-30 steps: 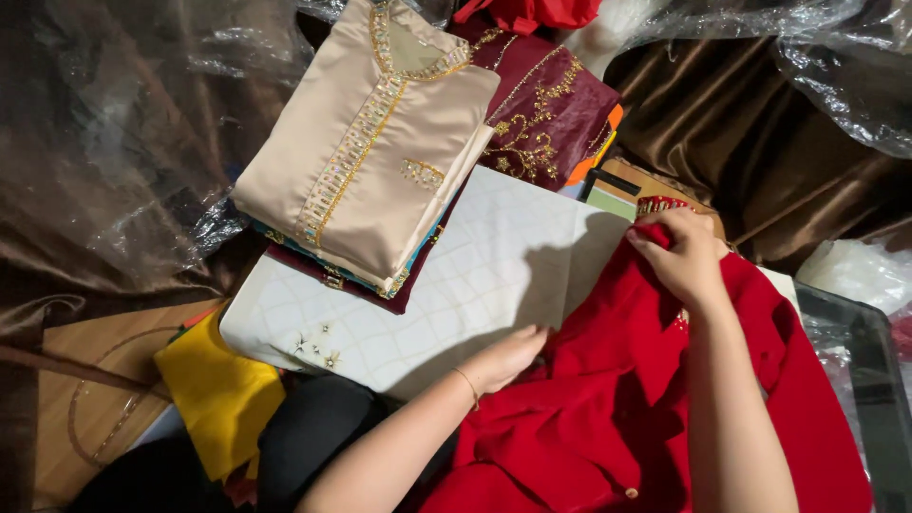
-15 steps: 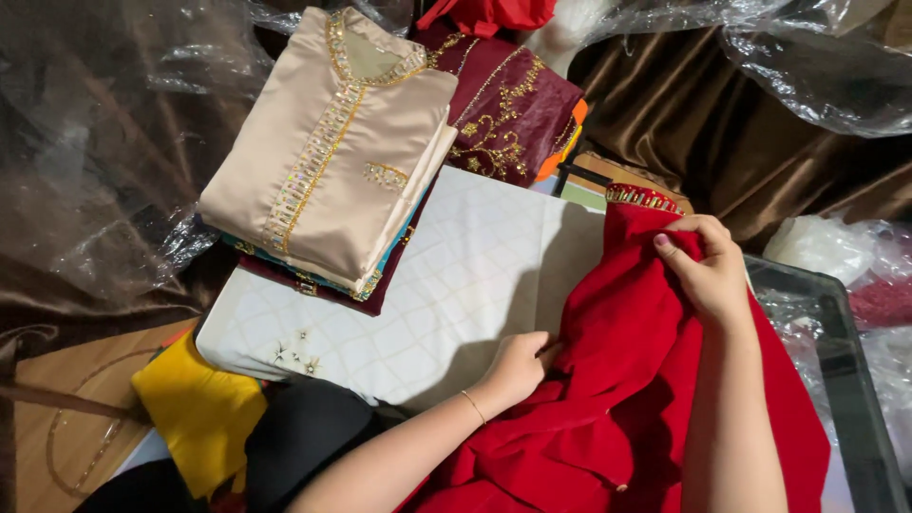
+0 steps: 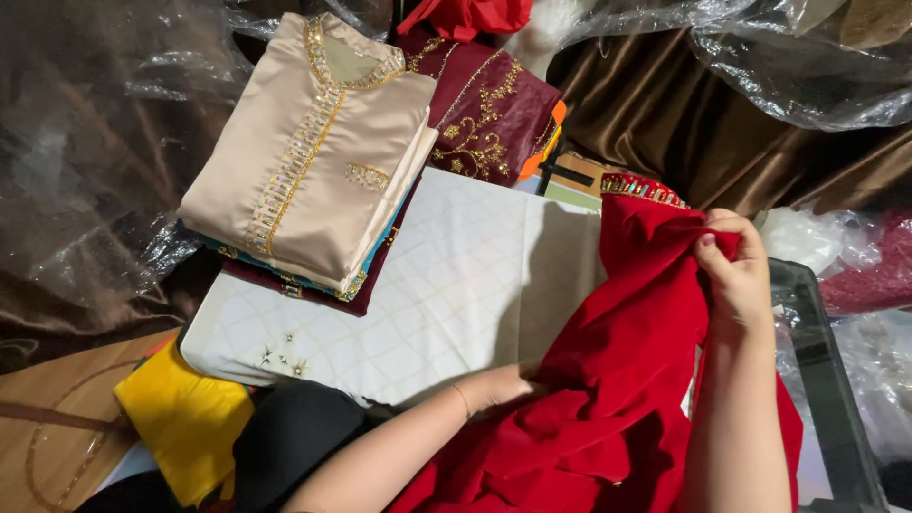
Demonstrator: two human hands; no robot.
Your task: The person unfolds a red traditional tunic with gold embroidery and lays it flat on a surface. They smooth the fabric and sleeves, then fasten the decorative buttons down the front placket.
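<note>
right hand (image 3: 736, 275) pinches the red garment (image 3: 617, 399) near its beaded collar. left hand (image 3: 503, 385) tucked under red folds beside white quilted cloth (image 3: 446, 285); its grip can't be made out.

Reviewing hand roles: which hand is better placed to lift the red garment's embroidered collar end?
Probably the right hand: its grip pinches the red garment just below the collar. The left hand lies low, partly tucked under the folds.

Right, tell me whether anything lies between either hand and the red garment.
Nothing visible does. The right hand pinches a fold of the red garment near its beaded collar, cloth bunched directly in the fingers. The left hand lies at the garment's lower edge beside the white quilted cloth, its fingertips hidden under the red fabric.
</note>
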